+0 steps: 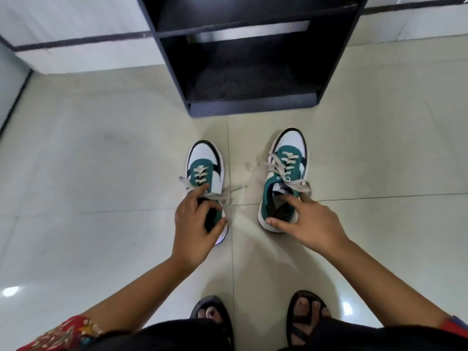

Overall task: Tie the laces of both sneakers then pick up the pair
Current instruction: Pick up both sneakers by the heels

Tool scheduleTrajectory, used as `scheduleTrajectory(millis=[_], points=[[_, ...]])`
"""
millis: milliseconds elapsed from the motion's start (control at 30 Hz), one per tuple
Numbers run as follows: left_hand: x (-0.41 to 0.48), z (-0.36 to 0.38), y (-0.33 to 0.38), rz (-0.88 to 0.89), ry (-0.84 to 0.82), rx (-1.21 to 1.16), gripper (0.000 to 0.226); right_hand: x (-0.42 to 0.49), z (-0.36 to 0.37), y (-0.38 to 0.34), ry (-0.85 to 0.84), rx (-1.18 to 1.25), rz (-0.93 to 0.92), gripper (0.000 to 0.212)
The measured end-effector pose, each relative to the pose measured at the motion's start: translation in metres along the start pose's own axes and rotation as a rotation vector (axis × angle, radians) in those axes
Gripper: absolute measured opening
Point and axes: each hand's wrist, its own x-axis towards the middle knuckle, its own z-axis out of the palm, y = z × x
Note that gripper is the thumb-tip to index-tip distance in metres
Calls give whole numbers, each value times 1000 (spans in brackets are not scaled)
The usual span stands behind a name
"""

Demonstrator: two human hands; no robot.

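Sneakers, a teal-and-white pair, toes pointing away toward a dark shelf unit [253, 72], standing side by side but apart on the pale tiled floor [101, 173], near the middle of it, just short of the shelf's foot

Left sneaker [206, 168]: laces [228, 192] crossing over the tongue, ends trailing to either side, one lying out on the tile toward the gap between the shoes; looks loosely tied at best, hard to tell whether a real knot is there. Left hand [195, 224] curled over the shoe's opening, fingers [202, 191] bent down at the collar and across the lace, thumb hooked at the heel side; gripping the collar rather than pinching a lace, as far as can be seen

Right sneaker [283, 178], set a little farther forward: lace loops [291, 173] fanned out over the eyelets, seemingly a loose bow. Right hand [309, 224] spread wide, forefinger reaching into the mouth of the shoe, thumb pressed at the heel's outer edge, closing on the collar

Step in hand, by the look of it: the pick-up, both grips forming at the heels. Next move calls for a firm pinch of each collar and a level lift, trailing lace ends kept clear
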Motion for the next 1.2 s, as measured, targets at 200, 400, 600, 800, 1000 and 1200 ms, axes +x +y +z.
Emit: scheduleTrajectory(millis=[200, 400, 600, 800, 1000, 1200], points=[[-22, 0, -7, -311, -28, -220, 65, 4, 16, -7, 98, -58, -9, 48], [-16, 4, -1, -333, -120, -143, 33, 3, 26, -16, 97, -98, -92, 50], [-6, 7, 5, -276, -126, -131, 40, 10, 32, -19, 58, -58, -78, 41], [13, -3, 19, -315, -120, -141, 42, 16, 11, -15, 142, 63, -59, 32], [27, -83, 75, -362, -115, -128, 49, -24, -63, -48, 189, 182, -44, 31], [44, -218, 153, -278, -103, -64, 37, -77, -205, -112, 237, 258, -45, 32]])
